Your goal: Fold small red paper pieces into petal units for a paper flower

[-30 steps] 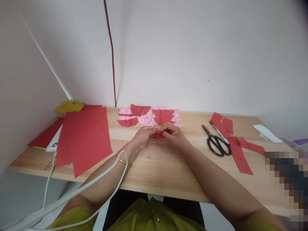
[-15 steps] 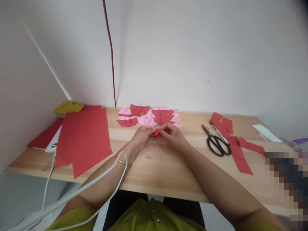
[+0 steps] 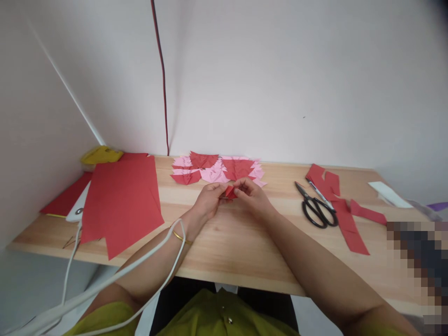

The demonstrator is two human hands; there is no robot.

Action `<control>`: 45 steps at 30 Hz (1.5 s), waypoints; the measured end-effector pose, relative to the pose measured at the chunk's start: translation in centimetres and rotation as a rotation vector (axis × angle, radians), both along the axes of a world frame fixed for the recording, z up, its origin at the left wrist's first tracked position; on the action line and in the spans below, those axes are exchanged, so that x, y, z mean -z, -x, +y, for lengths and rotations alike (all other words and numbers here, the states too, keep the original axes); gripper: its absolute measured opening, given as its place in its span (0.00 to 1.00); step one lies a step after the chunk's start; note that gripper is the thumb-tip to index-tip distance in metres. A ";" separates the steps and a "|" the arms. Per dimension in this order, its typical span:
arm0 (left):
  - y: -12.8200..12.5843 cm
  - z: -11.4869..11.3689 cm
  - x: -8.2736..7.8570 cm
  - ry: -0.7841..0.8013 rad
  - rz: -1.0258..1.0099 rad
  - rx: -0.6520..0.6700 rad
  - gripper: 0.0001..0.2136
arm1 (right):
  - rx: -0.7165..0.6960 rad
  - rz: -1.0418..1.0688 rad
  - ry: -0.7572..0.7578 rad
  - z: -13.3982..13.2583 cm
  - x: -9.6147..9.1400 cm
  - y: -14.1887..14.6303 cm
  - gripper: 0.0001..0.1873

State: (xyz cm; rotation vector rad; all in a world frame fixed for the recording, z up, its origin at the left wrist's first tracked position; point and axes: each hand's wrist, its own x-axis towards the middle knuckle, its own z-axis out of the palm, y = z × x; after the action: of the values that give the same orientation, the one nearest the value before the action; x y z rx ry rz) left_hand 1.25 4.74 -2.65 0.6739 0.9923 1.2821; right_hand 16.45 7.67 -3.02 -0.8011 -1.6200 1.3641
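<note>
A small folded piece of red paper is pinched between my two hands, above the middle of the wooden table. My left hand grips its left side with closed fingers. On the other side my right hand holds it between thumb and fingertips. The fingers hide part of the folds. Just beyond the hands, against the wall, lie several pink paper pieces and red paper pieces with jagged edges.
Large red sheets lie at left, by a white power strip and a yellow packet. Black scissors, a pen and red paper strips lie at right. A white cable crosses in front of my left forearm.
My fingers have shifted slightly on the red paper, and more of its folded surface shows between them. The things on the table stay put.
</note>
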 end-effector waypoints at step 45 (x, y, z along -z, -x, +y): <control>0.2 -0.2 0.2 -0.267 0.526 0.054 0.12 | 0.166 -0.124 0.047 0.2 -0.4 0.0 0.12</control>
State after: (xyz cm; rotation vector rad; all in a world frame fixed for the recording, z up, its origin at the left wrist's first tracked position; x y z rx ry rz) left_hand 1.03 4.59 -2.87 1.2804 1.2223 1.2252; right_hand 16.47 7.90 -2.59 -1.0427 -1.5818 1.2597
